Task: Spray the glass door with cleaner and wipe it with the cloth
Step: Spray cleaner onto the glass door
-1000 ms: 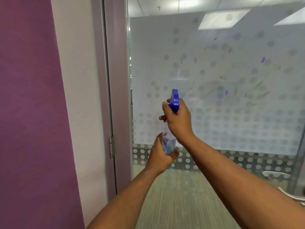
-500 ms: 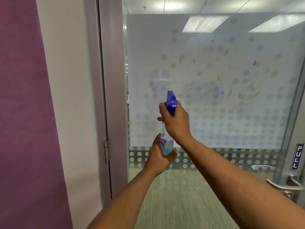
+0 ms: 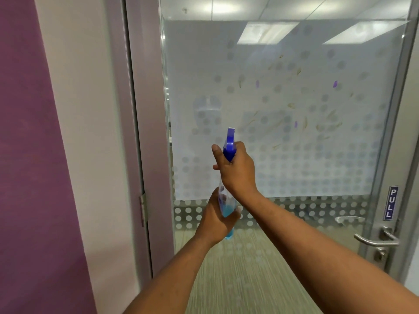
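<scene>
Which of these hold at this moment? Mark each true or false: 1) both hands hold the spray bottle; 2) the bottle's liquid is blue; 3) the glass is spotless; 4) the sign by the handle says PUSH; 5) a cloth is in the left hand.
1) True: the right hand grips the top of the bottle at the sprayer, and the left hand grips its base.
2) True.
3) False: the glass carries brownish and purple smudges.
4) False: the sign above the handle reads PULL.
5) False: the left hand holds only the bottle; no cloth is in view.
</scene>
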A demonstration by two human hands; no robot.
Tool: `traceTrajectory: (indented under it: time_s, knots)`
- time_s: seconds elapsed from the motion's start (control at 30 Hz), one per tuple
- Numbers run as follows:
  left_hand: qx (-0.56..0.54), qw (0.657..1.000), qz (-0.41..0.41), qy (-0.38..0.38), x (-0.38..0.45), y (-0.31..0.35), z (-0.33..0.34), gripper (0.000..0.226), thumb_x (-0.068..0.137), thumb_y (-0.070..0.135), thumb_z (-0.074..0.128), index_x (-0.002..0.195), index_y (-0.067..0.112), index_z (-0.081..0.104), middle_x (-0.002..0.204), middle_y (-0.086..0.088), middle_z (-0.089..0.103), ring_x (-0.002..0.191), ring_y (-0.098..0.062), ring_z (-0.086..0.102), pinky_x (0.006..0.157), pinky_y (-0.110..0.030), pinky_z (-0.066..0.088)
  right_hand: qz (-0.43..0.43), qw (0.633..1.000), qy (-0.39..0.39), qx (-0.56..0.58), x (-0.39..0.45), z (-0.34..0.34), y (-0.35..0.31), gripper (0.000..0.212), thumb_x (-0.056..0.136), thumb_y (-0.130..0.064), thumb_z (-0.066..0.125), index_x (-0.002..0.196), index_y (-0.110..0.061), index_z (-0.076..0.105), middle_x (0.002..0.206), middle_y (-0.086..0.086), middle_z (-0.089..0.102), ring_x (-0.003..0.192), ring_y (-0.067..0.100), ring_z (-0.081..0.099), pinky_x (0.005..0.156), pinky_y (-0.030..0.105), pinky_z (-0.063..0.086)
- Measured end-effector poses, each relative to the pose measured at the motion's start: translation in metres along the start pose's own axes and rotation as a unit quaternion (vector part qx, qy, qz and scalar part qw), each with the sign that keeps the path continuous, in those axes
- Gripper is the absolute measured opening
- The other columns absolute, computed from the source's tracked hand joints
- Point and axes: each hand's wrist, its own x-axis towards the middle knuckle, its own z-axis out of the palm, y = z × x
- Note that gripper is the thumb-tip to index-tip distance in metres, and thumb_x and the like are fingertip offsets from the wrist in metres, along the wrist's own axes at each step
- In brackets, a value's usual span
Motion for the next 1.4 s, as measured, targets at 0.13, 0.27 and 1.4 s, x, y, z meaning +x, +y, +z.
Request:
traceTrajectory:
  time_s: [0.13,0.27,1.4]
  knots:
    - [0.003,1.0,-0.004,-0.007,-0.004,-0.001,-0.004,0.073,0.086,0.045,0.075,0.146,0.028,0.039,0.127,0.007,0.061,0.116,-0.012,0.062,0.101,-0.035,0.055,0.002,1.0,-0.011,0.008,-0.001,-0.001,-0.001,0.059,0.083,-0.071,0.051,0.119,-0.025,0.045,0.104,0.0,0.065,0.086,0.02,0.071,0.077,0.037,0.061]
    - [-0.02,1.0,0.005,-0.015,-0.013,0.003,-0.001,0.084,0.079,0.063,0.072,0.148,0.031,0.036,0.132,0.008,0.057,0.12,-0.011,0.059,0.103,-0.035,0.054,0.001,0.999,-0.028,0.028,-0.006,-0.006,-0.001,0.056,0.085,-0.067,0.053,0.12,-0.023,0.046,0.105,-0.001,0.065,0.084,0.016,0.073,0.078,0.035,0.061]
    - [0.175,0.963,0.105,-0.176,0.012,0.092,0.158,0.09,0.085,0.086,0.03,0.158,0.033,0.022,0.163,0.006,0.031,0.149,-0.011,0.031,0.121,-0.039,0.032,0.1,0.991,0.089,0.006,-0.002,-0.244,0.141,0.031,0.093,-0.049,0.062,0.107,-0.022,0.056,0.091,0.006,0.068,0.064,0.016,0.073,0.071,0.04,0.062]
